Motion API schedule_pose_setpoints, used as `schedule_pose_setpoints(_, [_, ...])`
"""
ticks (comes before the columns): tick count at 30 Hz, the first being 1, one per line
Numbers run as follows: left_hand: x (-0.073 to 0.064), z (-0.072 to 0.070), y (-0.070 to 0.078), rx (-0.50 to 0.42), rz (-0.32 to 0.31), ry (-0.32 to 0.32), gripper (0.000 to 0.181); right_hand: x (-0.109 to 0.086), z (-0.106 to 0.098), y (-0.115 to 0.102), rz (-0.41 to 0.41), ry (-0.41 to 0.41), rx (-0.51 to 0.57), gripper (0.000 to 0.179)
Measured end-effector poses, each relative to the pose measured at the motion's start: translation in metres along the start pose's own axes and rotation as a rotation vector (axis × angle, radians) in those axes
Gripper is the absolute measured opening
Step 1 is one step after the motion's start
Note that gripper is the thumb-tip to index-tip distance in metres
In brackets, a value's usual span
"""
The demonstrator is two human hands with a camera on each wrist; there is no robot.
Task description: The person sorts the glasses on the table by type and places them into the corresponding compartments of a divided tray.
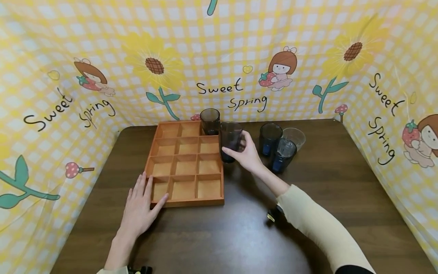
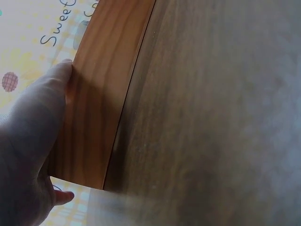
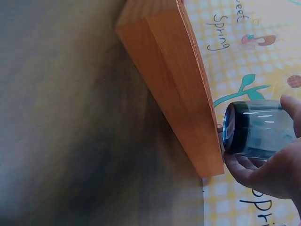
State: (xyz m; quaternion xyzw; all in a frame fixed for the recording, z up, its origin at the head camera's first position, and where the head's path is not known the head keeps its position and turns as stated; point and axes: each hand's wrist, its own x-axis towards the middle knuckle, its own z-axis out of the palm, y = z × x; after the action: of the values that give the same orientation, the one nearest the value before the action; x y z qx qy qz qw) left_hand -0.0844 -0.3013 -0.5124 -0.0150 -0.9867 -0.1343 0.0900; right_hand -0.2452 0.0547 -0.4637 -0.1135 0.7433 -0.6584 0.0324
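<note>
My right hand point(image 1: 251, 154) grips a dark tinted drinking glass point(image 1: 230, 140) between thumb and fingers. The glass is upright beside the right edge of a wooden compartment box point(image 1: 184, 201); in the right wrist view its thick base point(image 3: 236, 127) shows at the level of the box's rim. A second dark glass point(image 1: 210, 118) stands in the box's far right compartment. On the box's near left corner rests my left hand point(image 1: 138, 211), fingers extended along the left side and thumb at the front edge. The left wrist view shows that hand against the box's wooden side point(image 2: 94, 103).
Right of the box, two dark glasses point(image 1: 270, 133) and a clear glass point(image 1: 299, 139) stand close together on the brown table point(image 1: 239, 236). A yellow checked cloth point(image 1: 219, 57) with printed flowers walls in the back and both sides.
</note>
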Motion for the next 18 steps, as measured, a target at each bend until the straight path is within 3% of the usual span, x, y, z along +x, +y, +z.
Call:
schedule_pose_setpoints(9, [0.003, -0.002, -0.002, 0.006, 0.001, 0.013, 0.09, 0.042, 0.025, -0.003, 0.012, 0.03, 0.023, 0.075])
schedule_pose_setpoints(18, [0.0, -0.003, 0.001, -0.008, -0.007, -0.008, 0.091, 0.058, 0.044, 0.004, 0.0, 0.09, -0.014, 0.078])
